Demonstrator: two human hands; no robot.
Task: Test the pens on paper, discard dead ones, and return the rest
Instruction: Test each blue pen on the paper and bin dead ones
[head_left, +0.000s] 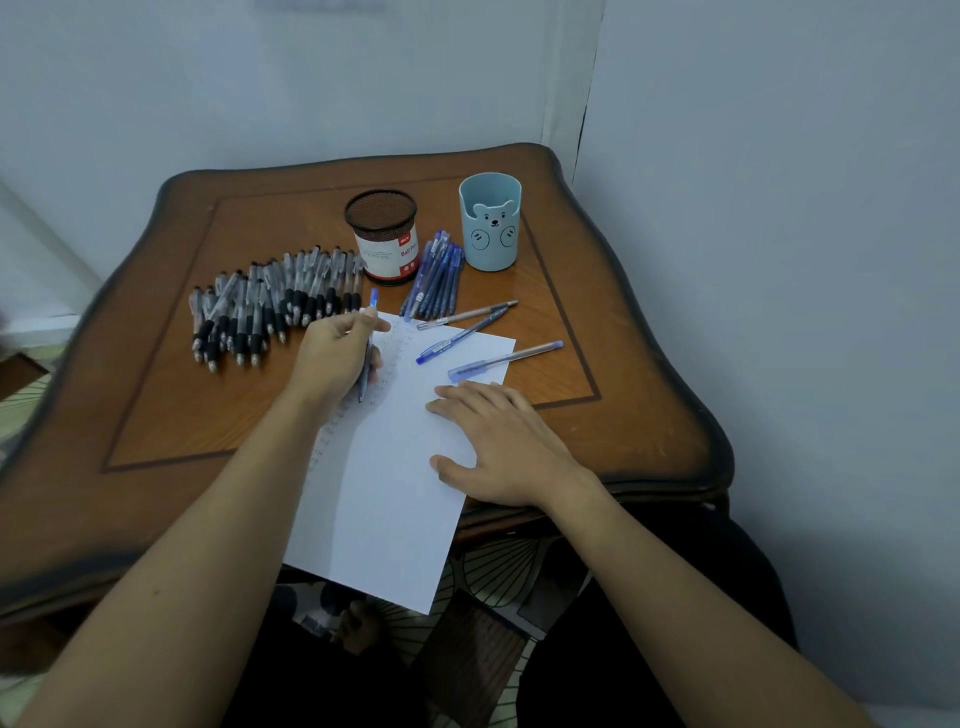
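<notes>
Gripping a blue pen (373, 302) in our curled left hand (332, 364), its tip at the paper (384, 499), we rest our right hand (501, 441) flat on the sheet, fingers straight. The mesh cup (382, 234) behind reads "Ball Pen".

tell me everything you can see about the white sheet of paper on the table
The sheet of paper is plain white, thin and uncreased. It lies flat but askew on the wooden table, with its near end overhanging the table edge. Columns of small faint test marks run down its left side. The right hand rests flat on its right edge, and the left hand holds a blue pen over the marked part. Two loose blue pens lie across its far right corner.
</notes>
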